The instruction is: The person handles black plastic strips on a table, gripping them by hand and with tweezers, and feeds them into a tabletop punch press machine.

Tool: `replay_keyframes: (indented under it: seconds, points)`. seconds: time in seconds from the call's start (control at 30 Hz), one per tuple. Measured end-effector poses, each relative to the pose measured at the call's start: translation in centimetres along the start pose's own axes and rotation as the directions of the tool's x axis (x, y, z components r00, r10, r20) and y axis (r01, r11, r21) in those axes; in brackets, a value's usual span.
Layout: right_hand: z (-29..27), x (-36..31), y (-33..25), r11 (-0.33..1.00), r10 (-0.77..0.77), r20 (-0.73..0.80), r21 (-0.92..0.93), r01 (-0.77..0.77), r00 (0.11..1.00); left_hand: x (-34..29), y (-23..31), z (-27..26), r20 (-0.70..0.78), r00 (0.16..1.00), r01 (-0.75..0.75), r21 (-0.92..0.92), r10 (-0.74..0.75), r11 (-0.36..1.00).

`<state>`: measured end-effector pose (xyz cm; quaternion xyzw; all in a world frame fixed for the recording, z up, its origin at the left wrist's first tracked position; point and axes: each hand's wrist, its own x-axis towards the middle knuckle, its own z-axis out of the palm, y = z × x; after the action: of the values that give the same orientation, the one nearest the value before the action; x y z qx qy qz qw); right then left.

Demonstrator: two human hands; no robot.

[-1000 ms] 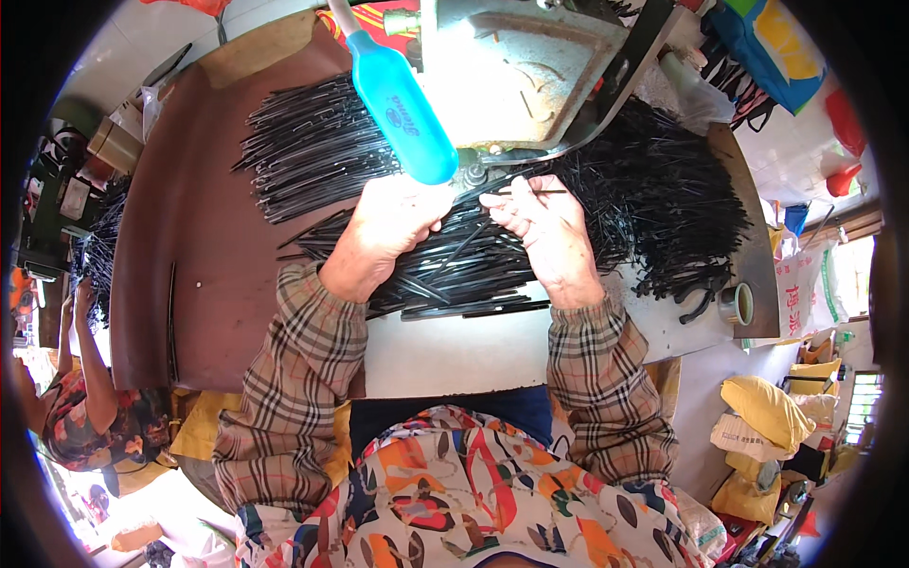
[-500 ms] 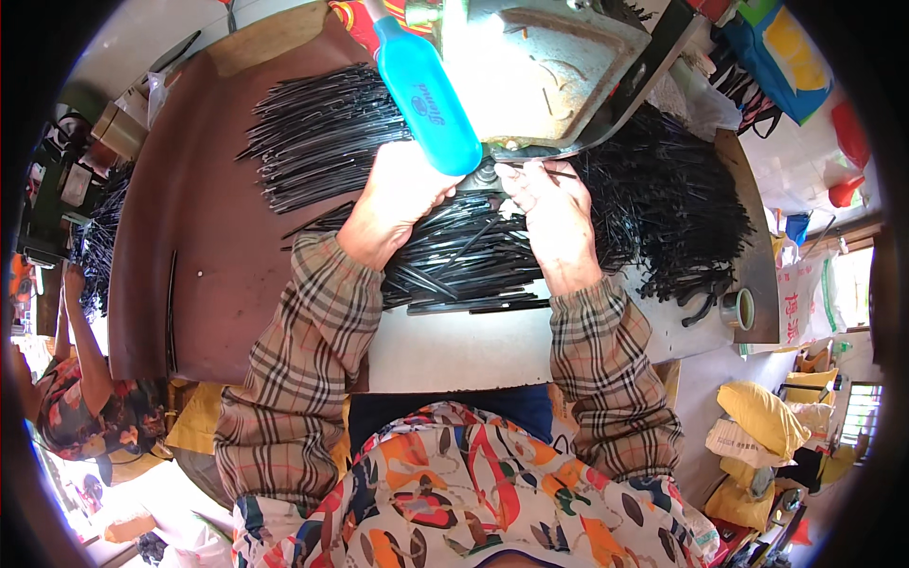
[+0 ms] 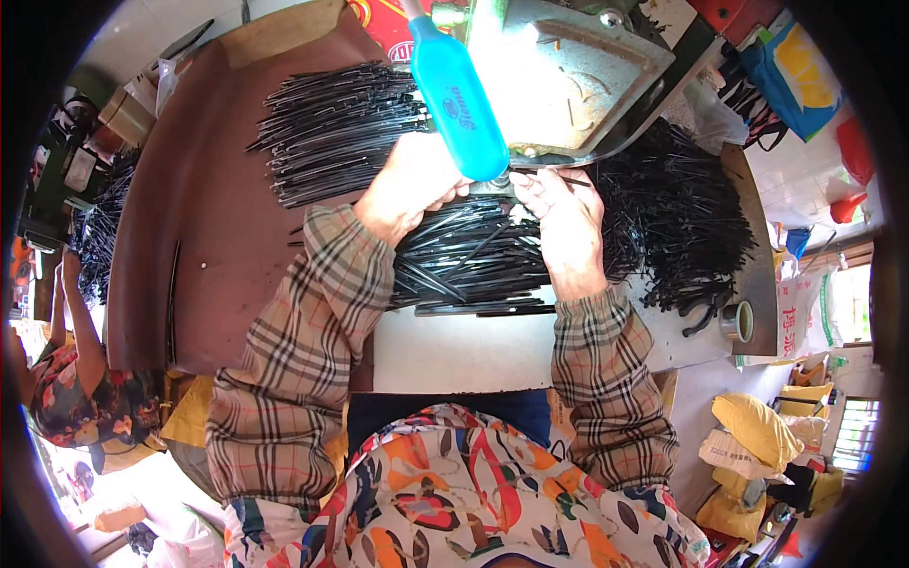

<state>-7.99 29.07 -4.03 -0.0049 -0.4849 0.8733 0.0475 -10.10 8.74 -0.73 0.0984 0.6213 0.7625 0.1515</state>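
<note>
At the base of a metal machine (image 3: 592, 80), my right hand (image 3: 571, 227) pinches a thin black strip (image 3: 576, 180) between thumb and fingers. The strip's inner end lies by a small round metal part (image 3: 499, 180). My left hand (image 3: 407, 185) is on the other side of that part with its fingers curled in; a blue flat-ended cover (image 3: 461, 104) hides some of its fingertips, so what they hold cannot be made out. Below both hands lies a pile of black strips (image 3: 473, 260).
More black strips (image 3: 331, 133) lie at the left on a brown sheet (image 3: 227, 275), and a heap of bent black pieces (image 3: 677, 218) at the right. A small metal cup (image 3: 737, 322) stands at the right edge. Another person's arms (image 3: 76, 317) show far left.
The view has shifted slightly, so the machine and blue cover sit a little further right. Both hands stay at the machine's base, and the right still pinches the black strip.
</note>
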Motion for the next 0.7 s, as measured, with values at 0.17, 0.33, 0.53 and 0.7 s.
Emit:
replay_keyframes:
  seconds: [0.17, 0.33, 0.53, 0.7]
  points:
    - [-0.1, 0.0, 0.3, 0.999, 0.01, -0.028, -0.039, -0.011, 1.0, 0.3, 0.5, -0.3, -0.06, 0.992, 0.112, -0.001, -0.112, 0.994]
    - [-0.2, 0.0, 0.3, 0.995, -0.083, -0.005, -0.052, 0.083, 0.997, 0.8, 1.1, -0.1, -0.072, 0.984, 0.166, 0.032, -0.163, 0.986]
    - [0.1, 0.2, 0.5, 0.999, -0.024, -0.046, -0.045, 0.022, 0.999, 2.4, 0.5, -2.3, 0.196, 0.95, 0.238, 0.054, -0.244, 0.97]
    - [-1.0, -0.6, -0.2, 0.989, 0.12, -0.042, 0.089, -0.115, 0.992, 0.9, 1.6, -0.5, 0.1, 0.989, 0.09, 0.157, -0.106, 0.983]
